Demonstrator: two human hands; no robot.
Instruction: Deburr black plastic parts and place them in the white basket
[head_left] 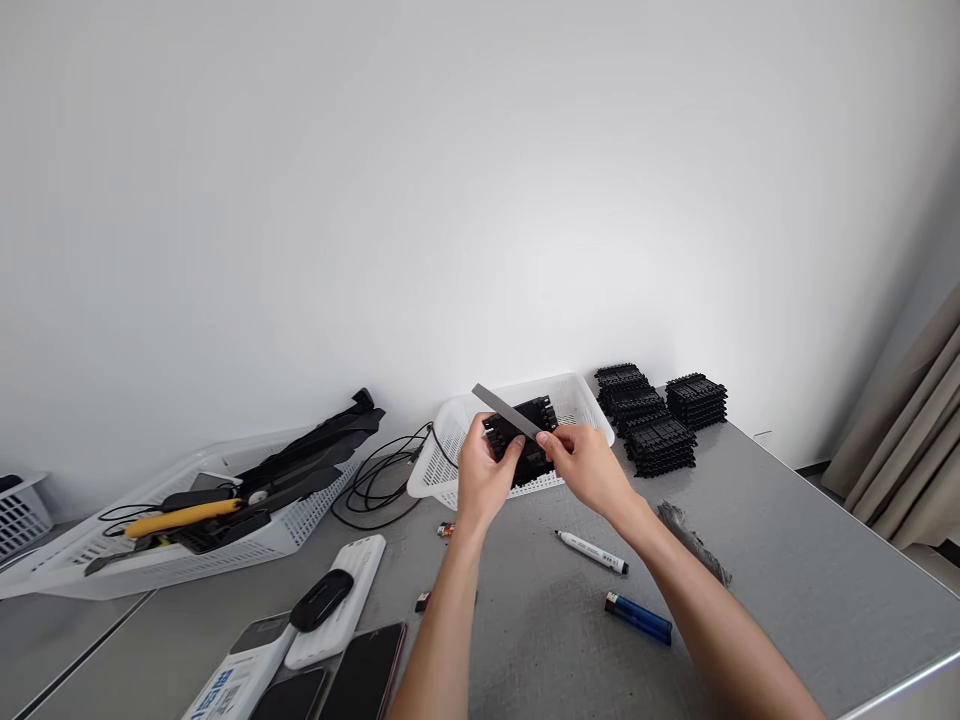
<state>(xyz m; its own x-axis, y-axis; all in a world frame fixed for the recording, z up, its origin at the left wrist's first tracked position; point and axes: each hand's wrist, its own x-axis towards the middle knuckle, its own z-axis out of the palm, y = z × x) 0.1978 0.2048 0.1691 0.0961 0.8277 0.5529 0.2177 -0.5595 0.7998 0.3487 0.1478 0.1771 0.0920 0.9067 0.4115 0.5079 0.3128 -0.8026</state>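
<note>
My left hand is closed on a black plastic part with toothed edges, thumb laid over its face. In my right hand one end of a flat grey strip is pinched between thumb and fingers. The strip lies slantwise across the black part, its free end pointing up and left. Whether it is a file or a plain strip, I cannot tell. Both hands are above the near side of a white perforated basket. To the right stand stacks of similar black parts.
On the grey table lie a white marker, a blue lighter and a grey bundle. At left are a basket of tools, a coiled black cable, a black mouse and phones.
</note>
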